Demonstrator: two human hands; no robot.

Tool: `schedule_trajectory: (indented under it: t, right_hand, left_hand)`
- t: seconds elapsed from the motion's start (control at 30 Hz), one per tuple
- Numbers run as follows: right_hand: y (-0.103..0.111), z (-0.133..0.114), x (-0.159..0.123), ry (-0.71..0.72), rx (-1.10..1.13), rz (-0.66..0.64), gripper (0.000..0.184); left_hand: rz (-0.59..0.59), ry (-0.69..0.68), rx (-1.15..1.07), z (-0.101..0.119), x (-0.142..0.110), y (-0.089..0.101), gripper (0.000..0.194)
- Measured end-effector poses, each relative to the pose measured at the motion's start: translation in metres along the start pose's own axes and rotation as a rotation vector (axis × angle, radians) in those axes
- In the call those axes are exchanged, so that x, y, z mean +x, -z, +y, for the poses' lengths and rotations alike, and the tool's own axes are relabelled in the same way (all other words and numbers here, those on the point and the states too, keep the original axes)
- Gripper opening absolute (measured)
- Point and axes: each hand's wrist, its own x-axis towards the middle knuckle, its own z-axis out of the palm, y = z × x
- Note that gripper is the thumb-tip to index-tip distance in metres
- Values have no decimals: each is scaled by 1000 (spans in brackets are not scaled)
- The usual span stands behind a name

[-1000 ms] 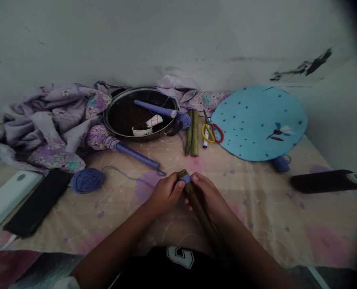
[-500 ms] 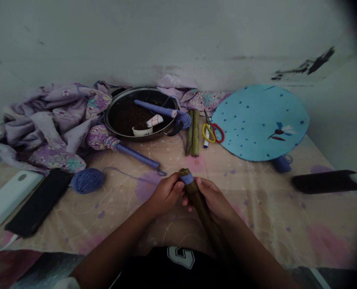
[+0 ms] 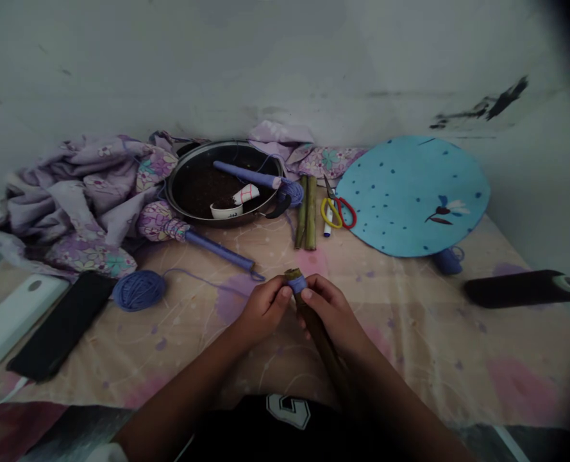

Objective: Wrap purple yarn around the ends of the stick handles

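Note:
A thick greenish-brown stalk (image 3: 319, 330), bamboo-like, slants up from my lap between both hands. Purple yarn (image 3: 297, 283) is wound in a band close to its upper end. My left hand (image 3: 268, 305) is closed at the left of that band, thumb against the stalk. My right hand (image 3: 330, 311) wraps the stalk from the right, its thumb pressed at the band's lower edge. From a purple yarn ball (image 3: 139, 290) on the left, a strand runs across the cloth toward my left hand. A yarn-wrapped stick (image 3: 220, 249) with a floral cloth head lies beyond it.
A dark pan (image 3: 193, 208) holds soil, a cup and another wrapped stick. Right of it are bare stalks (image 3: 306, 215), scissors (image 3: 337, 208), a marker (image 3: 327, 228) and a blue oval board (image 3: 410, 192). Bunched cloth (image 3: 77, 199) and a black phone (image 3: 63, 324) lie left; a black object (image 3: 520, 289) lies right.
My right thumb has moved from the stalk's right side onto its front, just under the yarn band. My left hand stays in nearly the same place.

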Motion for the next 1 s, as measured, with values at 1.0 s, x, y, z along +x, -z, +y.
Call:
schedule_trajectory:
  t: [1.0]
  right_hand:
    - [9,9,2,14,80,-25,32]
  left_hand:
    - [-23,279,-644,-8,3,-2,43]
